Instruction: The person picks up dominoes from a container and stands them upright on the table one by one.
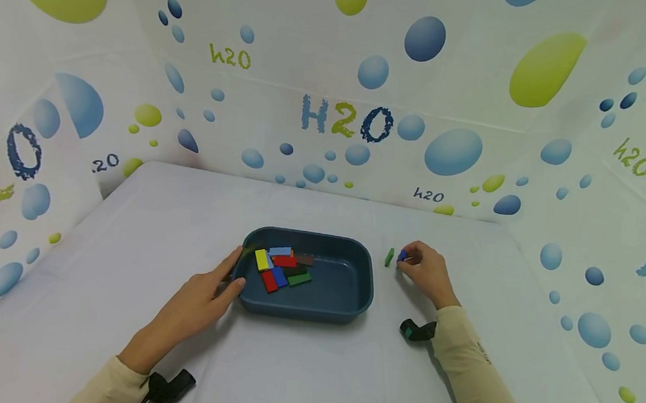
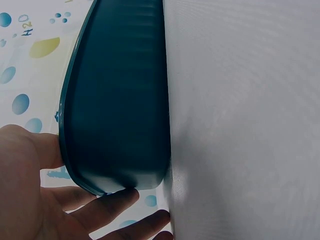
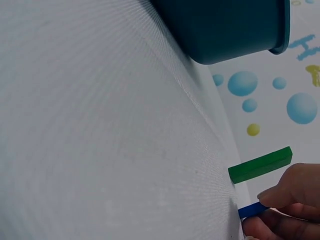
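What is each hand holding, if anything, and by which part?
The right hand pinches a blue block by its upper end, the one away from the tabletop. The left hand holds the dark teal tray by its left end.

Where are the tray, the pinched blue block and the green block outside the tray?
Tray [image 1: 341, 281], head view: bare floor.
Pinched blue block [image 3: 251, 210], right wrist view: exposed end.
Green block outside the tray [image 3: 261, 165], right wrist view: long side.

Most of the blue block [image 3: 254, 209] is hidden by the right hand's [image 1: 424, 273] fingers, so no clue how long it is. Brown block's [image 1: 307, 260] partly covered too. Left wrist view chops off the tray [image 2: 117, 90] up top.
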The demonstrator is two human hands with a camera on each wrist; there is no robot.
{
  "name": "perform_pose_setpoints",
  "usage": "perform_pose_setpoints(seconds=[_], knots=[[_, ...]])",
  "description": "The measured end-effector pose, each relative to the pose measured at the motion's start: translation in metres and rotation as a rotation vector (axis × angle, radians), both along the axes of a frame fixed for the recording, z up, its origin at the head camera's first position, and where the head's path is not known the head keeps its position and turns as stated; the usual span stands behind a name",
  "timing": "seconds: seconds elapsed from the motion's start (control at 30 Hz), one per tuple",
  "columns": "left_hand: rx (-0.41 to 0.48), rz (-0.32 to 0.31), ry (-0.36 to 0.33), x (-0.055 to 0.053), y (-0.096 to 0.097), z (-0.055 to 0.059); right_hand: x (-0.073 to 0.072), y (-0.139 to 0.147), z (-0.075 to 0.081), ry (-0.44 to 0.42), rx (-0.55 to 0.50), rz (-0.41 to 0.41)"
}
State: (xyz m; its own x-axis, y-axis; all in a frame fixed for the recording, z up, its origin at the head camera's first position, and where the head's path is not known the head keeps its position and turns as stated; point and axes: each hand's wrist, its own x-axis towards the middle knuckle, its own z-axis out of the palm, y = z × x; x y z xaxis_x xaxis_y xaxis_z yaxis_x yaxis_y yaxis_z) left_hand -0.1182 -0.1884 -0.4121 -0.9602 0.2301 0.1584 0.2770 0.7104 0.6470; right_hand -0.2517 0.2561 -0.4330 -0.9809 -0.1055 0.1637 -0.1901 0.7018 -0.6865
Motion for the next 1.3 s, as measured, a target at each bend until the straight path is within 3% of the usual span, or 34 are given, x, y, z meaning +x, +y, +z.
perform_pose_setpoints(seconds=[0.47, 0.67, 0.87, 1.0, 1.13, 1.3], knots=[[0.001, -0.009, 0.01, -0.001, 0.0, 0.0, 0.002, -0.001, 0.009, -0.083, 0.07, 0.013], [-0.001, -0.011, 0.002, 0.0, 0.0, 0.0, 0.006, -0.004, 0.016, 0.06, 0.029, -0.062], [0.0, -0.008, -0.005, 0.001, 0.0, 0.0, 0.011, -0.016, 0.026, 0.334, -0.076, -0.086], [-0.001, -0.007, -0.005, 0.001, 0.0, 0.001, 0.017, -0.032, 0.036, 0.489, -0.128, -0.055], [-0.001, -0.006, -0.007, 0.0, 0.0, 0.0, 0.023, -0.046, 0.044, 0.559, -0.151, 0.008], [-0.004, -0.004, -0.014, 0.0, 0.001, 0.0, 0.028, -0.06, 0.049, 0.559, -0.162, 0.057]])
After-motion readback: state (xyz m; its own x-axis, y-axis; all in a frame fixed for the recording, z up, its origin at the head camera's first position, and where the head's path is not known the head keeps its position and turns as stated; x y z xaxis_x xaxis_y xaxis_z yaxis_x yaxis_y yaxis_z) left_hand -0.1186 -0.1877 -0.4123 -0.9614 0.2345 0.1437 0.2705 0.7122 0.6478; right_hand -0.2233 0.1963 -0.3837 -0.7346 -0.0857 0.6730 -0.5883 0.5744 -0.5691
